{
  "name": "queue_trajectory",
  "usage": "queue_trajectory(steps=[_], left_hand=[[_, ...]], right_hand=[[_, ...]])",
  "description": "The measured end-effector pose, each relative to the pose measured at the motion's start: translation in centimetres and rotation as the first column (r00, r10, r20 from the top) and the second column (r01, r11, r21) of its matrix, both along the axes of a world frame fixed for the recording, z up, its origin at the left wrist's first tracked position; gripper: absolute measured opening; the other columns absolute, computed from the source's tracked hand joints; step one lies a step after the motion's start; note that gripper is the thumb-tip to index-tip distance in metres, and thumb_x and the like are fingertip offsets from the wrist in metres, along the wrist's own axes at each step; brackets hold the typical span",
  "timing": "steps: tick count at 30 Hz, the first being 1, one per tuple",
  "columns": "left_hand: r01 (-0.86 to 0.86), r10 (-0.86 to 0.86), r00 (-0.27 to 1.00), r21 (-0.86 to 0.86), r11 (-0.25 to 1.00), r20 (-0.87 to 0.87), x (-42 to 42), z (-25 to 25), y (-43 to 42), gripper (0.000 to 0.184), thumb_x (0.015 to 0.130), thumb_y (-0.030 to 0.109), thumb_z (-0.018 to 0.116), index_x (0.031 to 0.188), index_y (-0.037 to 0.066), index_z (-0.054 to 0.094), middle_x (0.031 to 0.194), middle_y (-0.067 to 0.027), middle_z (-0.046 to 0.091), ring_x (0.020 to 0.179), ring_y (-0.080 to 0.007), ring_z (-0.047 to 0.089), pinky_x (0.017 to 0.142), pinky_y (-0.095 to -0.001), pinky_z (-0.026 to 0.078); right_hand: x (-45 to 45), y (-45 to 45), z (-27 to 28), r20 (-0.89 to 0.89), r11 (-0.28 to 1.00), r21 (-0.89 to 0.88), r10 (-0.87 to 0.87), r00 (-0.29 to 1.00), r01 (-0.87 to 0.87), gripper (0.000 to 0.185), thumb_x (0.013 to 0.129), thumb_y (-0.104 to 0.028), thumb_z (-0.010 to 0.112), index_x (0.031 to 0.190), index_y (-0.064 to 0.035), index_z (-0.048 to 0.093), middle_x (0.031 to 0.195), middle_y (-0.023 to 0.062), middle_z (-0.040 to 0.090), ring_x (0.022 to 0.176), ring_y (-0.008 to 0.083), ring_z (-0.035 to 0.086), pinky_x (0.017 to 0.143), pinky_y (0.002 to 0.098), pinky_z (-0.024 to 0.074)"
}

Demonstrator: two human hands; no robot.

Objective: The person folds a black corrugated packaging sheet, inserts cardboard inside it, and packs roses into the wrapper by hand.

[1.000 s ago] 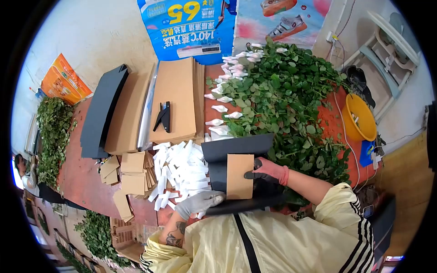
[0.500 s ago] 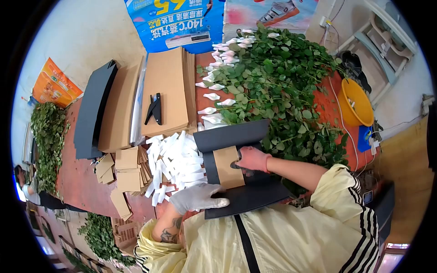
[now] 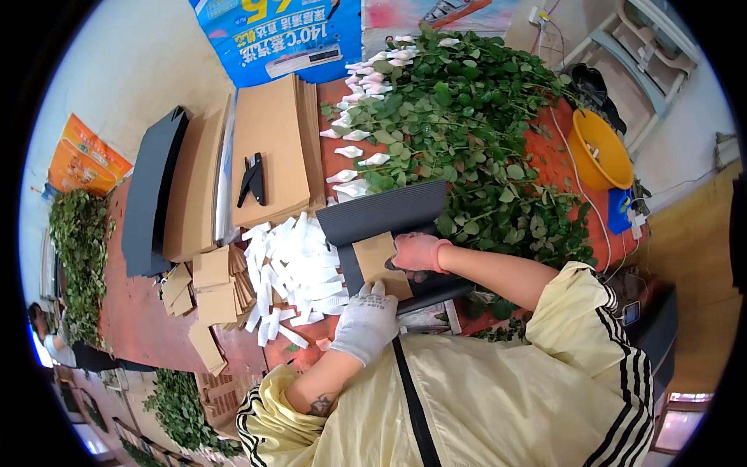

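Observation:
A black corrugated cardboard sheet (image 3: 381, 212) lies folded in front of me, its far flap standing up and its near flap raised towards my body. On its middle rests a small brown cardboard piece (image 3: 375, 253), slightly askew. My right hand (image 3: 420, 253), in a pink glove with a dark palm, is closed at the right edge of the brown piece; its fingertips are partly hidden. My left hand (image 3: 366, 321), in a whitish glove, grips the near flap, fingers over its edge by the brown piece and thumb hidden.
White paper strips (image 3: 292, 272) are heaped to the left, beside small brown cards (image 3: 218, 284). A black stapler (image 3: 251, 180) sits on stacked brown cardboard (image 3: 268, 132). Leafy stems with wrapped white heads (image 3: 467, 132) cover the back right, near a yellow basin (image 3: 599, 152).
My left hand has moved from the near flap's left corner to its middle, and the flap has folded up. The brown piece has turned slightly. My view has shifted a little.

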State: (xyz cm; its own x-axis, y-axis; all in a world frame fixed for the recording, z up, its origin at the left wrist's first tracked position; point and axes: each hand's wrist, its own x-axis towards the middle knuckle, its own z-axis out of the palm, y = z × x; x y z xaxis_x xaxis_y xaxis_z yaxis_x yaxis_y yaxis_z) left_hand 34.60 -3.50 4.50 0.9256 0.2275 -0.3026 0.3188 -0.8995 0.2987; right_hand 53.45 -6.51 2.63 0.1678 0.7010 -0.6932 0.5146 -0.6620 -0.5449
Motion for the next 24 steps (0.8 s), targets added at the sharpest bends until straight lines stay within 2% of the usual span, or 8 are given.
queue_trajectory(steps=[5,7,12,18,21,22,23,24], left_hand=[[-0.031,0.031,0.999,-0.021,0.999,-0.015,0.1,-0.6,-0.2,0.028,0.074,0.022,0.06,0.096,0.006,0.064,0.121,-0.0182,0.051,0.115,-0.0312,0.048,0.094,-0.0409,0.041],[-0.009,0.009,1.0,-0.042,0.999,-0.013,0.0,-1.1,0.1,0.028,0.074,0.022,0.06,0.096,0.006,0.064,0.12,-0.0184,0.052,0.114,-0.0315,0.048,0.094,-0.041,0.041],[0.041,-0.041,0.999,0.009,0.999,-0.005,0.3,-0.2,0.2,0.024,0.076,0.023,0.059,0.091,0.006,0.064,0.112,-0.015,0.054,0.111,-0.0288,0.051,0.092,-0.0397,0.042],[0.053,-0.055,0.997,0.038,0.998,0.049,0.2,-0.6,0.2,0.025,0.077,0.024,0.058,0.092,0.006,0.065,0.121,-0.0163,0.053,0.114,-0.0278,0.051,0.092,-0.0385,0.042],[0.051,-0.052,0.999,-0.029,0.998,-0.016,0.3,-0.8,0.6,0.025,0.077,0.022,0.057,0.092,0.004,0.065,0.12,-0.018,0.055,0.108,-0.0292,0.055,0.09,-0.038,0.044],[0.094,-0.096,0.995,-0.059,0.994,-0.026,0.4,-0.8,1.0,0.028,0.077,0.024,0.056,0.093,0.003,0.064,0.117,-0.0199,0.056,0.103,-0.0316,0.057,0.089,-0.0392,0.044],[0.136,-0.139,0.99,-0.085,0.987,-0.034,0.6,-0.6,1.3,0.03,0.077,0.026,0.055,0.093,0.001,0.063,0.114,-0.0219,0.057,0.098,-0.0341,0.059,0.088,-0.0403,0.044],[0.134,-0.137,0.99,-0.081,0.988,-0.031,0.9,-0.2,1.4,0.03,0.077,0.026,0.055,0.093,0.001,0.063,0.114,-0.0219,0.057,0.098,-0.0341,0.059,0.088,-0.0403,0.044]], right_hand=[[-0.4,-0.4,-0.9,-0.024,0.988,0.103,-0.11,0.994,0.112,0.036,0.081,-0.024,0.055,0.091,0.0102,0.058,0.073,0.0133,0.066,0.054,0.0223,0.064,0.054,0.0321,0.0531],[-0.2,-0.3,-0.1,-0.008,1.0,0.03,0.0,1.0,0.0,0.037,0.082,-0.024,0.054,0.095,0.0104,0.057,0.073,0.0137,0.066,0.054,0.0222,0.064,0.052,0.0327,0.053],[-0.3,-0.5,1.0,-0.023,0.999,0.03,-0.03,0.999,0.031,0.032,0.081,-0.019,0.047,0.089,0.01,0.06,0.075,0.0138,0.067,0.057,0.0225,0.065,0.054,0.0344,0.0532],[0.2,-0.6,0.3,-0.039,0.999,-0.009,0.044,0.998,-0.044,0.035,0.084,-0.024,0.051,0.098,0.0079,0.056,0.073,0.0137,0.065,0.057,0.0214,0.063,0.054,0.0336,0.0524],[-0.8,-0.2,2.0,0.204,0.979,-0.117,0.189,0.96,-0.168,0.026,0.081,-0.018,0.048,0.085,0.0025,0.064,0.081,0.0121,0.067,0.065,0.0239,0.066,0.059,0.0356,0.0525],[-1.0,-0.1,1.7,0.204,0.978,-0.117,0.192,0.96,-0.171,0.026,0.081,-0.018,0.048,0.085,0.0025,0.064,0.081,0.0121,0.067,0.065,0.0239,0.066,0.059,0.0356,0.0525],[-1.4,-0.1,1.2,0.447,0.899,-0.08,0.419,0.79,-0.431,0.024,0.079,-0.018,0.05,0.085,0.0007,0.065,0.083,0.0122,0.067,0.071,0.0248,0.066,0.061,0.036,0.0523],[-1.8,0.0,0.8,0.659,0.747,-0.114,0.55,0.513,-0.655,0.023,0.078,-0.018,0.052,0.084,-0.0011,0.067,0.086,0.0123,0.068,0.078,0.0257,0.067,0.063,0.0364,0.0522]])
